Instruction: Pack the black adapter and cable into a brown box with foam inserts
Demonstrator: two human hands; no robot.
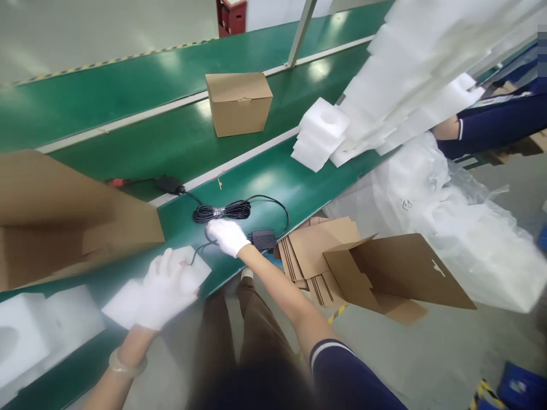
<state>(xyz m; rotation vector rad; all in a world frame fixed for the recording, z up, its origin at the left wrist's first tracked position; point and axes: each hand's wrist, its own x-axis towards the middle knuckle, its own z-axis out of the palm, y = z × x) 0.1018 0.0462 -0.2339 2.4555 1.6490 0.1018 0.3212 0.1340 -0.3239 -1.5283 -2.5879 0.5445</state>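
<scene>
Along the green worktop (pixel 267 182), a large open carton (pixel 123 216) takes up the far left side, just beyond the left hand (pixel 164 290), and stands in the way there, covering part of the surface. White foam blocks (pixel 25 336) lie nearer, at the lower left. Past the pale rail (pixel 245 155), a closed brown box (pixel 241 114) stands upright on the neighbouring green surface. To the right are a single foam block (pixel 322 131) and a long stack of white foam (pixel 410 74), with a co-worker's dark sleeve (pixel 499 125) beyond. Below the worktop's near edge are flattened cardboard pieces (pixel 329 239), an open brown box (pixel 410 279) and a clear plastic bag (pixel 453 222) with white contents.

The bundled black cable (pixel 224 210) lies on the worktop, just beyond the fingers of the right hand (pixel 228 236) and touching them. From it, one strand loops right to a black power adapter (pixel 262 239) close beside the right wrist; another runs left to a small black box (pixel 168 183) at the rail.

The right fingers are bent down at the bundle's near edge; whether they pinch the cable, I cannot tell. The left fingers, blurred, are closed around a white foam piece (pixel 199 267), with a cord leading towards them
</scene>
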